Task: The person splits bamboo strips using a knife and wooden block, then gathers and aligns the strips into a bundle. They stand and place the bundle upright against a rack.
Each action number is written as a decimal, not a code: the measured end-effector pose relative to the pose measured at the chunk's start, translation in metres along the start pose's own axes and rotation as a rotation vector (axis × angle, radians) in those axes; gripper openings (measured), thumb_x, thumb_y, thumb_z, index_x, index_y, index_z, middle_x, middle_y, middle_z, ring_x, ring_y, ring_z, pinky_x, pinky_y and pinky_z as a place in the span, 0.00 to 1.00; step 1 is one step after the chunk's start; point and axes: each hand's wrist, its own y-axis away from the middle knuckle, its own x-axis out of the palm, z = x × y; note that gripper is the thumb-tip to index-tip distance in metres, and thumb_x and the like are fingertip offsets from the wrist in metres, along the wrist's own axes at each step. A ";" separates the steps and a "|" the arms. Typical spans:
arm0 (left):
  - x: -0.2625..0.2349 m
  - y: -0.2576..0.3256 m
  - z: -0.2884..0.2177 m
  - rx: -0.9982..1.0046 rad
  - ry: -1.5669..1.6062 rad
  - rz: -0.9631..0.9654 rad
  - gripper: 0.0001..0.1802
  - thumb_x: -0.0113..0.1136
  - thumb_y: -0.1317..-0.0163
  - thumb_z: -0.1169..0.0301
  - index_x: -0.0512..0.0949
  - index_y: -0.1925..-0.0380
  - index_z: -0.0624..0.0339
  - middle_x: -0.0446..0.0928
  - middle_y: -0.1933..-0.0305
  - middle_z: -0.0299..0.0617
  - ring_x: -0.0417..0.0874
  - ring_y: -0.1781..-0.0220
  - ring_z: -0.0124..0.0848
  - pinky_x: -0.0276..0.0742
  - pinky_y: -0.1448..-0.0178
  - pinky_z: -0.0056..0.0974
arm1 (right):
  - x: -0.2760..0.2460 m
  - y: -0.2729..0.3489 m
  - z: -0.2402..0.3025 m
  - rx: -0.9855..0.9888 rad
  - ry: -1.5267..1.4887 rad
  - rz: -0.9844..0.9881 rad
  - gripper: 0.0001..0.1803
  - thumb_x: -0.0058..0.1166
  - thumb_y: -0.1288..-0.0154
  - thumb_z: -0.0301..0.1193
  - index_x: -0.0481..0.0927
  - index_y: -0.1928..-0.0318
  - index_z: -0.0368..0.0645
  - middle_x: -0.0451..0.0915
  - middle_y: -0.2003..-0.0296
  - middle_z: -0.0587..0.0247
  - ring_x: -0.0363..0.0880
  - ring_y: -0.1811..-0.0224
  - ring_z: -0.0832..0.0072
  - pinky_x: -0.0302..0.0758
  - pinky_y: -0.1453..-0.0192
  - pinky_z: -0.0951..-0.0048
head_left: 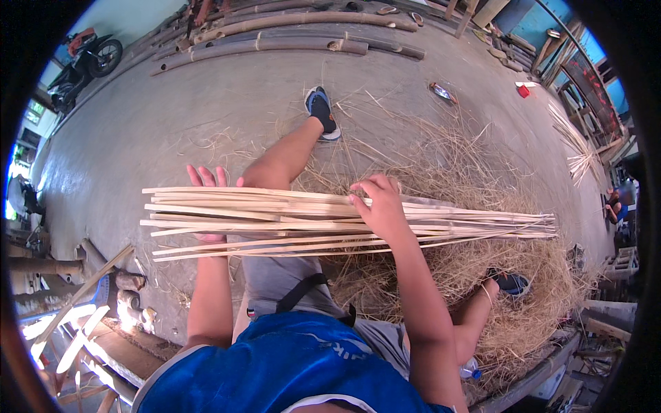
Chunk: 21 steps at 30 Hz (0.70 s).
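1. Across the middle, nine to three o'clock: a loose bundle of long, pale, flat bamboo strips (296, 206), hiding the palm of the left hand (207, 177).
2. Cut off at six o'clock: a blue shirt with white trim (275, 358).
3. Left fingers: straight, unclenched, pointing toward twelve.
4. Right hand (383, 205): over the strips, fingers bent toward ten; cannot tell whether pinching or merely touching.

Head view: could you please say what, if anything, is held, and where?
Long, pale bamboo strips, supported near one end by the left hand; whether the right hand grips mid-length is unclear.
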 end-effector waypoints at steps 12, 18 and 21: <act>0.028 0.012 0.001 0.107 -0.361 -0.256 0.33 0.36 0.21 0.39 0.50 0.19 0.21 0.49 0.13 0.39 0.44 0.12 0.50 0.47 0.17 0.71 | 0.006 0.000 0.030 0.066 -0.206 0.326 0.20 0.67 0.35 0.47 0.88 0.57 0.43 0.87 0.55 0.55 0.85 0.51 0.55 0.80 0.48 0.58; 0.048 0.018 0.019 0.163 -0.695 -0.453 0.35 0.38 0.21 0.39 0.48 0.18 0.21 0.49 0.13 0.37 0.48 0.13 0.48 0.49 0.17 0.67 | -0.002 -0.004 0.032 0.147 -0.265 0.527 0.21 0.68 0.36 0.49 0.85 0.58 0.44 0.86 0.58 0.58 0.85 0.51 0.56 0.79 0.47 0.58; 0.054 0.011 0.022 0.155 -0.581 -0.427 0.35 0.39 0.21 0.39 0.48 0.18 0.21 0.48 0.13 0.36 0.49 0.13 0.48 0.48 0.17 0.67 | 0.006 -0.006 0.040 0.066 -0.103 0.378 0.21 0.68 0.36 0.48 0.84 0.57 0.44 0.86 0.58 0.57 0.84 0.51 0.56 0.78 0.47 0.56</act>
